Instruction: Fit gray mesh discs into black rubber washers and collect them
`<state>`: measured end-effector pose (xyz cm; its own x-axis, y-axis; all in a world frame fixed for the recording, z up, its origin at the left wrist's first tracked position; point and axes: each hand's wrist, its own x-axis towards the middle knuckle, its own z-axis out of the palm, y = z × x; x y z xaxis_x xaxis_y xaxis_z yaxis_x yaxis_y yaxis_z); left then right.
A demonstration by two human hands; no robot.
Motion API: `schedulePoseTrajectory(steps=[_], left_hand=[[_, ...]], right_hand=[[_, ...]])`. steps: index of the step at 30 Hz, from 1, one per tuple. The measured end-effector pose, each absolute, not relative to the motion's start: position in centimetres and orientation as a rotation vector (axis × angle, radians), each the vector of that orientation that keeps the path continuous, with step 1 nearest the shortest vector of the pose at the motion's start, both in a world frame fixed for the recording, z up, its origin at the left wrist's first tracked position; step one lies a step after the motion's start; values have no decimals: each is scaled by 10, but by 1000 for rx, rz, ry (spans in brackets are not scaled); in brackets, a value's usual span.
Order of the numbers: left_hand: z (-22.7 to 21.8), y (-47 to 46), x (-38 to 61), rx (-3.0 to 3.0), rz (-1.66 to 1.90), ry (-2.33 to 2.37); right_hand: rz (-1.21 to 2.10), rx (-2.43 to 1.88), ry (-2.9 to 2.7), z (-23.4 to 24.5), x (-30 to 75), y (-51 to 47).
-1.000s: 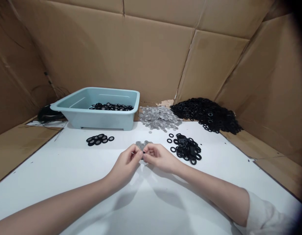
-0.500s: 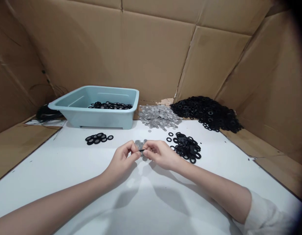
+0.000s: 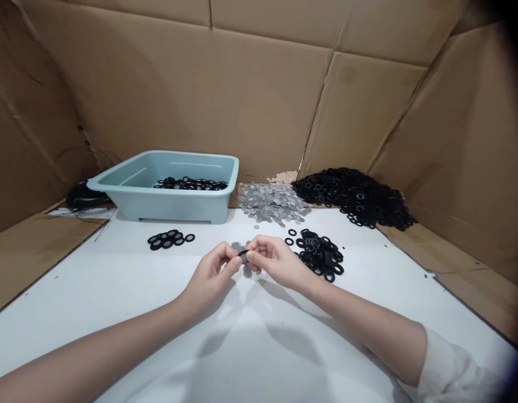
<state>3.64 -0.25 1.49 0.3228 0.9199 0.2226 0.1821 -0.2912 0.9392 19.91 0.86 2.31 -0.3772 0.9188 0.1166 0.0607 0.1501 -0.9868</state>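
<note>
Between my two hands, just above the white table (image 3: 154, 358), is a black ring (image 3: 243, 253) with what looks like a grey disc inside it. My left hand (image 3: 215, 271) pinches its left edge between thumb and index finger. On the opposite edge, my right hand (image 3: 276, 261) grips it the same way, its fingers partly covering the ring. Several loose grey discs (image 3: 248, 273) lie on the table under my hands, mostly hidden. To the right is a small heap of black rings (image 3: 326, 254). Black rings with grey centres (image 3: 166, 239) lie in a cluster to the left.
A light blue basin (image 3: 179, 206) at the back left holds many grey-centred black rings (image 3: 192, 183). Behind my hands are a pile of grey discs (image 3: 273, 201) and a large mound of black rings (image 3: 355, 196). Cardboard walls (image 3: 267, 95) enclose the table.
The ring between my fingers has tilted so that its face and grey centre show more. My right hand has shifted slightly up; both hands keep their pinch.
</note>
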Motion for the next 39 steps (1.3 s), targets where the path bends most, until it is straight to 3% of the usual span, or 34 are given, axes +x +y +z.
schedulePoseTrajectory(steps=[10,29,39], left_hand=[[8,-3,37,1794,953,1107],[18,-1,37,1569,969,995],[8,2,38,1725,863,1051]], right_hand=[[1651,-1070,-1553,16,198,10],[1380,-1061,-1774,21,201,8],[1718,-1052,-1562,11,205,9]])
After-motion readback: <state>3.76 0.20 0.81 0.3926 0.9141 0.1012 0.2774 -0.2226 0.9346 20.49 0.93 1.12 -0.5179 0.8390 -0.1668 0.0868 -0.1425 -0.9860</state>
